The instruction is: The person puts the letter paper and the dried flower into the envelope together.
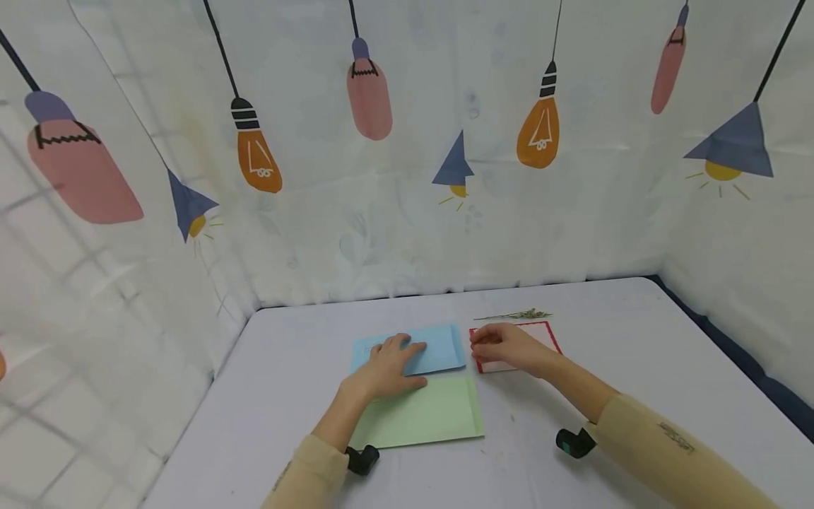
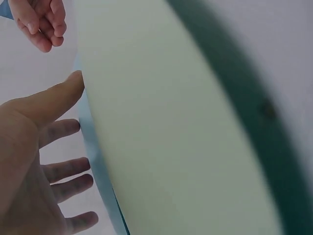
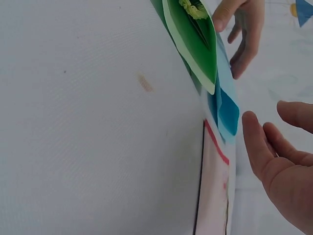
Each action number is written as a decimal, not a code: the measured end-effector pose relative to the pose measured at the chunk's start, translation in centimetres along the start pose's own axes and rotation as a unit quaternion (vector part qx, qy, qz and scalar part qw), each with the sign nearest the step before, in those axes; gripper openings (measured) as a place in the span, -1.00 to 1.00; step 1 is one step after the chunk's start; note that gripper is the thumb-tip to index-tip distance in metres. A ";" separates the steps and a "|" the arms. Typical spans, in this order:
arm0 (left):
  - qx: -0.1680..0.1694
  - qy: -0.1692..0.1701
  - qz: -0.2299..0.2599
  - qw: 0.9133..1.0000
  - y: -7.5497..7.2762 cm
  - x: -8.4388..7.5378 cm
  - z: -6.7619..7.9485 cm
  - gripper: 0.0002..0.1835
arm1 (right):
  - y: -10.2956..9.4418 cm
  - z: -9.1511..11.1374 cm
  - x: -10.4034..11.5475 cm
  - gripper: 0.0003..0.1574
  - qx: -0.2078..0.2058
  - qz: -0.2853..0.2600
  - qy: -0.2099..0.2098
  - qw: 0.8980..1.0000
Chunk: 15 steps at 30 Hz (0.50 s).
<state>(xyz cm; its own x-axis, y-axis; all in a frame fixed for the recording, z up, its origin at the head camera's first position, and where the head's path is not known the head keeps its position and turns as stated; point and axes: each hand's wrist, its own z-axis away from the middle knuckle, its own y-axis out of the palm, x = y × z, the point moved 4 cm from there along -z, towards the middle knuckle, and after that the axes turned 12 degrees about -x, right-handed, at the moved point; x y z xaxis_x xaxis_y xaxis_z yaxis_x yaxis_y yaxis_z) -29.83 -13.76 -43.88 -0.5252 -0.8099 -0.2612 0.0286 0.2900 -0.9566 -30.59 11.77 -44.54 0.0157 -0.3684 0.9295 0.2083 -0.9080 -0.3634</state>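
Observation:
My left hand (image 1: 388,371), fingers spread, lies over a light-blue envelope (image 1: 439,350) and a pale-green envelope (image 1: 439,417) in the head view. Seen from the left wrist, its thumb is right at the green envelope's edge. The green envelope's end gapes in the right wrist view, with a yellowish-green flower (image 3: 194,10) inside. The blue envelope (image 3: 228,115) gapes at its end too. Above a red-bordered white card (image 1: 496,366) hovers my right hand (image 1: 511,346). Its fingers are loosely bent, thumb apart from them, with nothing between in the right wrist view.
A thin dried flower sprig (image 1: 524,314) lies just behind the red-bordered card. The table (image 1: 267,410) has a white cover and ends at a wall cloth (image 1: 407,233) printed with lamps. Dark wrist cameras (image 1: 575,443) hang below both sleeves.

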 end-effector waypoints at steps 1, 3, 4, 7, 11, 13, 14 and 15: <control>0.000 -0.001 0.000 1.000 0.0 0.1 0.0 -0.26 | 0.1 -0.1 0.0 -0.45 -0.002 0.001 0.001 1.000; 0.001 -0.002 -0.002 1.000 -0.1 0.2 -0.1 -0.25 | 0.2 -0.4 0.1 -0.43 -0.001 0.004 0.000 1.000; 0.001 -0.003 -0.004 1.000 -0.1 0.2 -0.2 -0.25 | 0.3 -0.5 0.1 -0.42 0.000 0.007 0.000 1.000; 0.000 -0.006 -0.007 1.000 -0.1 0.3 -0.2 -0.24 | 0.8 -0.7 0.2 -0.43 0.006 0.008 0.003 1.000; -0.003 -0.013 -0.010 1.000 -0.2 0.4 -0.5 -0.21 | 1.2 -0.8 0.2 -0.42 0.014 0.006 0.005 1.000; -0.001 -0.019 -0.013 1.000 -0.2 0.5 -0.5 -0.20 | 1.4 -0.9 0.2 -0.41 0.021 0.004 0.008 1.000; 0.000 -0.021 -0.015 1.000 -0.2 0.5 -0.6 -0.20 | 1.5 -0.9 0.2 -0.40 0.027 0.002 0.008 1.000; 0.002 -0.023 -0.018 1.000 -0.2 0.6 -0.6 -0.20 | 1.6 -0.9 0.2 -0.40 0.033 0.000 0.010 0.999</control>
<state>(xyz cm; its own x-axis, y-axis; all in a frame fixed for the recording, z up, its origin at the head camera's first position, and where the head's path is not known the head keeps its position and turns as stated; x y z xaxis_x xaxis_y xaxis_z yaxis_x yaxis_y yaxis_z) -30.65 -13.95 -43.81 -0.4855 -0.8430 -0.2316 0.0142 0.2573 -0.9662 -31.11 10.09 -44.99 -0.0040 -0.3722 0.9282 0.2718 -0.8936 -0.3572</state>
